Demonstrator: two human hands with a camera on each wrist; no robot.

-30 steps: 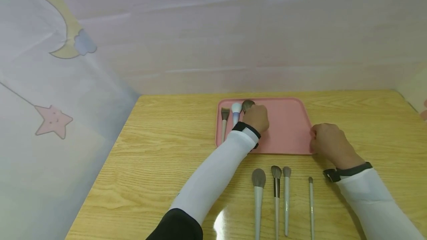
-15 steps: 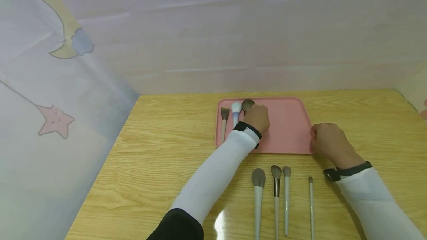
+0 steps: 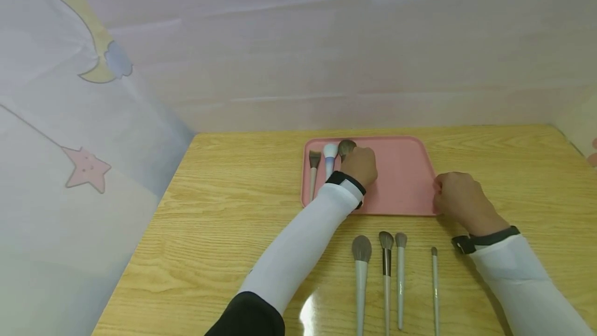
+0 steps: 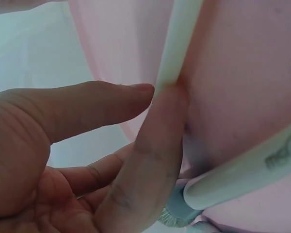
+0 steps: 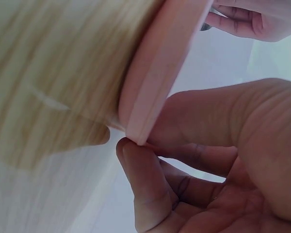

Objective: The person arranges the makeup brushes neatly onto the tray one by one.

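The bench, a pale wood-grain top, is enclosed by a light fabric backdrop printed with a moon and a star at the left side. Toward the far edge, right of centre, a pink tray lies flat with its long side parallel to that edge.

The tray's right rim is pinched by the right hand: in the right wrist view the thumb is set on one face of the rim and a fingertip under its corner, which looks like a steadying hold so that the tray does not slide.

The left hand is reached across to the tray's far left corner, where a third brush, dark-tufted, is being laid. In the left wrist view its pale handle is touched by the index fingertip and thumb, the fingers nearly straight, so it cannot be told whether the handle is pinched or merely nudged into line. Beside it on the tray lie a white-tufted brush with a blue ferrule and a flat-headed brush, all with tufts toward the far edge, apparently kept parallel as a row.

Near the front edge, off the tray, four more brushes lie side by side in the same orientation: a large round one, a dark-handled one, a slimmer one and a thin small one, set apart from the rest.
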